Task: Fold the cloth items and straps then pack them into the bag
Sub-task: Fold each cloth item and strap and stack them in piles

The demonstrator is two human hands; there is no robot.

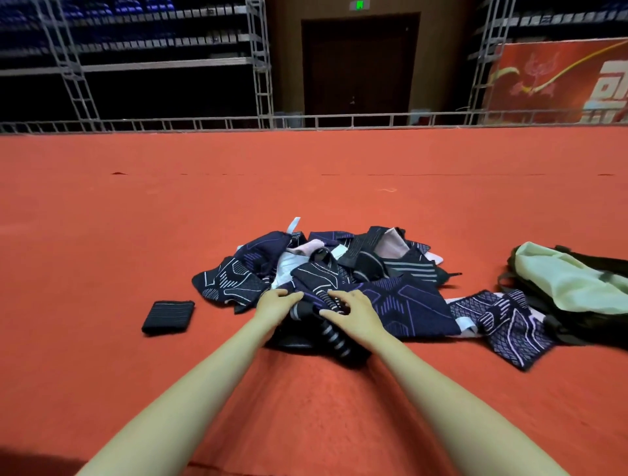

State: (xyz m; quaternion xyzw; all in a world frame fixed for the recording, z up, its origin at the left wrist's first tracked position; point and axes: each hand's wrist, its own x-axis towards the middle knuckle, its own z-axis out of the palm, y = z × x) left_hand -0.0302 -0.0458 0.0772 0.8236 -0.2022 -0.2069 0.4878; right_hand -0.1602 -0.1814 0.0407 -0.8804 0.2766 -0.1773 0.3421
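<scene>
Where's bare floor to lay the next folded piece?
Bare red carpet lies left of the folded black strap, and in front of the pile between the forearms. It is crowded from the pile right to the bag, where patterned cloth fills the gap.

This was an indoor sports hall or arena. A wide orange-red floor mat [306, 190] ran to a low metal truss barrier [339, 120], with dark tiered seating [136, 40], a red banner [557, 81] and a lit green exit sign [359, 4] above a dark door [360, 64].
</scene>
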